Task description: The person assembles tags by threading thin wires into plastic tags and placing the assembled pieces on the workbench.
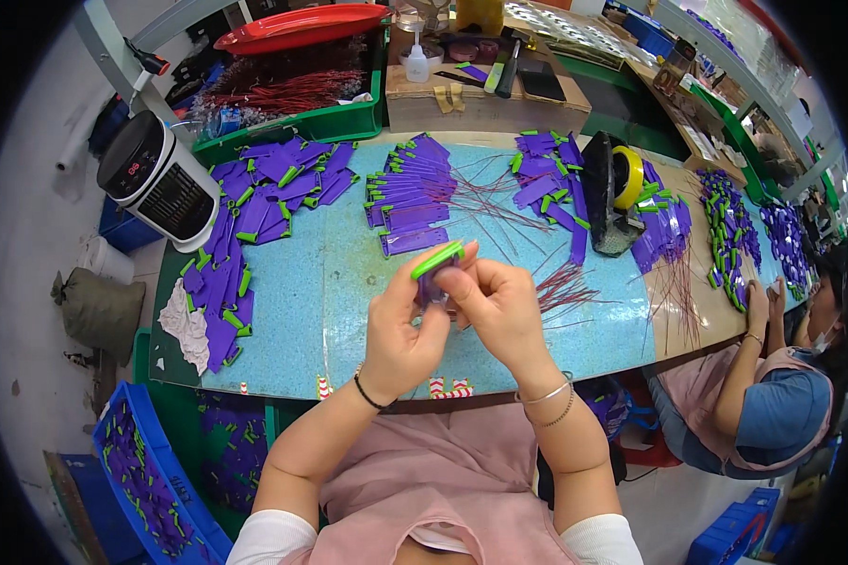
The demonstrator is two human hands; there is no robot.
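Off to the far left of the grip sits a white and black cylindrical heater (156,179), and just inside it purple flat strips with green end caps (254,202) sprawl over the mottled blue worktable (330,311). A crumpled white rag (187,328) lies at the table's left edge, down-left of the hands. Now the grip itself: the left hand (400,325) is curled closed around a small purple flat piece with a bright green clip along its top (436,268), thumb and fingers pinching its left side. That piece is held up off the table, right between both hands, the green bar tilted up to the right, the purple body mostly hidden behind the fingers. The right hand (499,306) closes on it from the other side, fingertips pressed to the clip's right end. Just above the grip lies a neat stack of purple strips (410,202); thin red wires (561,287) fan out immediately right of the right hand. Farther right stands a black tape dispenser with a yellow roll (617,188), and at the far right another person in a blue sleeve (782,405) sits at the table.
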